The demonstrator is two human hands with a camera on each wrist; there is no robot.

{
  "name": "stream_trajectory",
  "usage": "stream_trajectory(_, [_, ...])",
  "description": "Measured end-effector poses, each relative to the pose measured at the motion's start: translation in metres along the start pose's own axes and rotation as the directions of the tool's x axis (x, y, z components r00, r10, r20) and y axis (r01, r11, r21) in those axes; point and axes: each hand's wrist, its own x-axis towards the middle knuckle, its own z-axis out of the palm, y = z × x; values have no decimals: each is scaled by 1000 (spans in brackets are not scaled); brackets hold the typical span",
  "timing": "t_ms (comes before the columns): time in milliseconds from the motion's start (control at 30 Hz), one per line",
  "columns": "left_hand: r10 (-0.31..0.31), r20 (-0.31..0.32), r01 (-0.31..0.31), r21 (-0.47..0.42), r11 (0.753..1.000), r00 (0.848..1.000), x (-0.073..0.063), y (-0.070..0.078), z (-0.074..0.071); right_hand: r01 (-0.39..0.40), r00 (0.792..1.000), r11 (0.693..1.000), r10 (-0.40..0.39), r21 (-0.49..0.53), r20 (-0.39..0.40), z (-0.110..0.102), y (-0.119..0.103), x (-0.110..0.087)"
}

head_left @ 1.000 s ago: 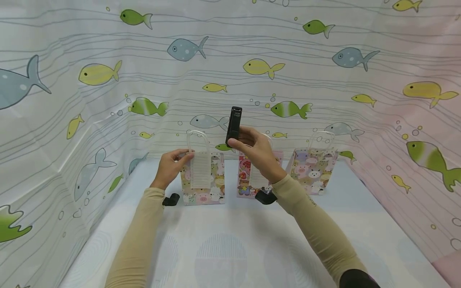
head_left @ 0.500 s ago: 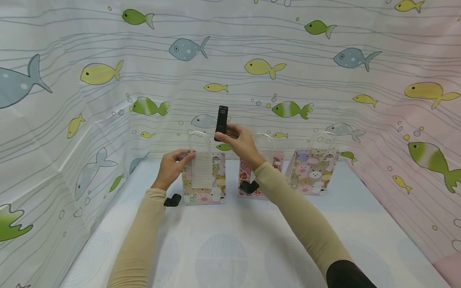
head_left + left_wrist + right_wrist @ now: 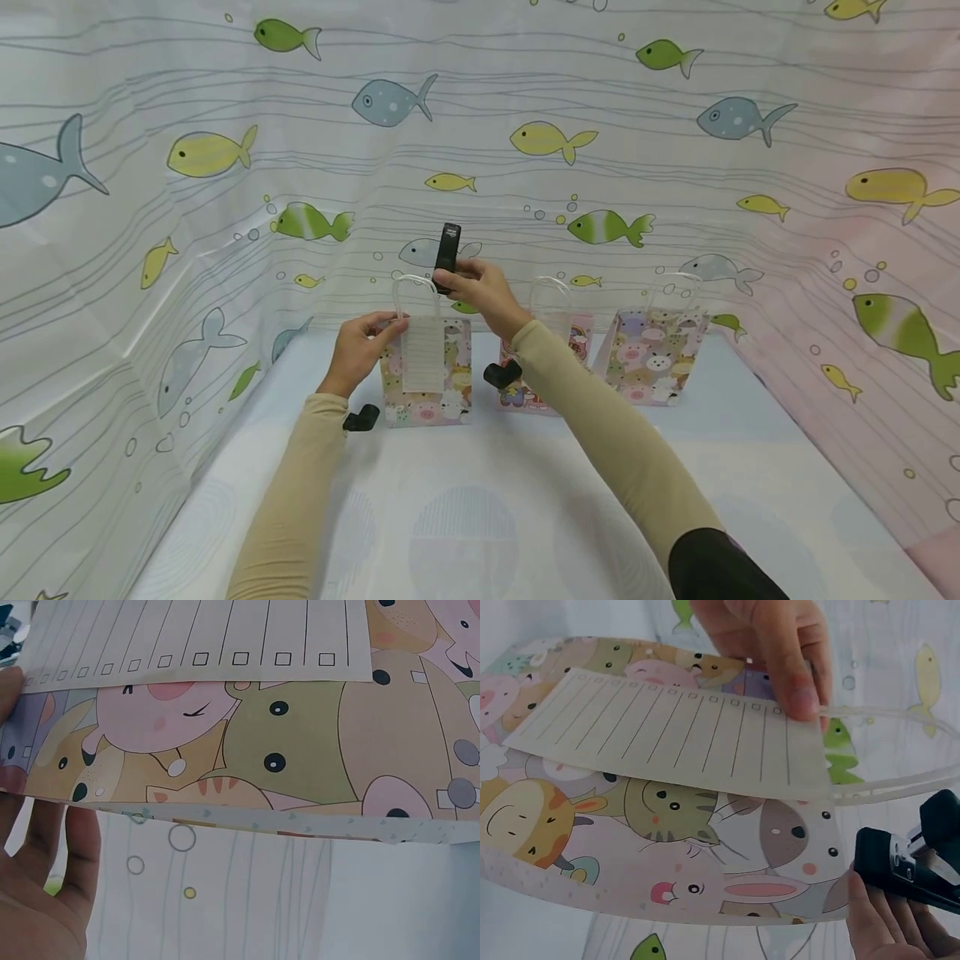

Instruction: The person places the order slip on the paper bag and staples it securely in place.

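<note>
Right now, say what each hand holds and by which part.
Left hand: paper, pinched at its top-left corner against the bag. Right hand: stapler, gripped near its lower end.

Across the top, a lined sheet (image 3: pixel 210 634) with a row of small printed squares is seen flat against a paper bag (image 3: pixel 300 742); the bag is covered with animal faces, which are mostly turned sideways; at the left edge, sheet and bag are pinched by the left hand (image 3: pixel 41 904), whose fingers (image 3: pixel 81 844) are partly hidden behind the bag; below, a white backdrop (image 3: pixel 225 892) is decorated with thin lines and circles.
</note>
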Motion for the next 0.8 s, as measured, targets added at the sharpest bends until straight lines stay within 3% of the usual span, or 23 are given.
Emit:
stream_trajectory(233, [-6, -10, 6, 3, 1000, 1000, -1, 2, -2, -58, 998, 997, 59, -49, 23, 6, 3, 6])
stream_trajectory(600, [12, -37, -11, 5, 1000, 999, 1, -1, 3, -33, 987, 973, 68, -228, 147, 9, 7, 8])
stream_trajectory(800, [20, -50, -19, 13, 1000, 999, 1, 1, 3, -15, 984, 960, 64, -279, 165, 11, 8, 9])
